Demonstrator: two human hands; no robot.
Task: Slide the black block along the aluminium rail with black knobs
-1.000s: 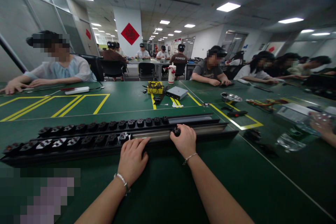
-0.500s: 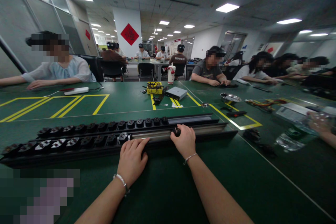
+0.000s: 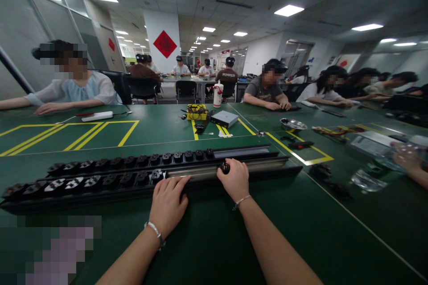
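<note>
Two long black rails lie side by side on the green table. The near rail (image 3: 267,167) carries a row of black socket modules (image 3: 127,179) along its left part, and its right part shows a bare metallic channel. More modules fill most of the far rail (image 3: 240,152). My left hand (image 3: 170,196) rests palm down on the near rail's front edge, fingers stretched out just right of the last module. Farther right, my right hand (image 3: 236,178) grips a small round black socket module (image 3: 224,168) over the channel. Its underside is hidden by my fingers.
Beyond the rails stand a yellow box with black cables (image 3: 196,111), a grey metal box (image 3: 224,119) and a white bottle (image 3: 218,95). To the right are a metal bowl (image 3: 293,124), a plastic bottle (image 3: 369,176) and another person's hand (image 3: 409,158). People sit around the table.
My two hands, the held module and the rails stay in place. Across the table, the hands of the person in grey have shifted slightly.
</note>
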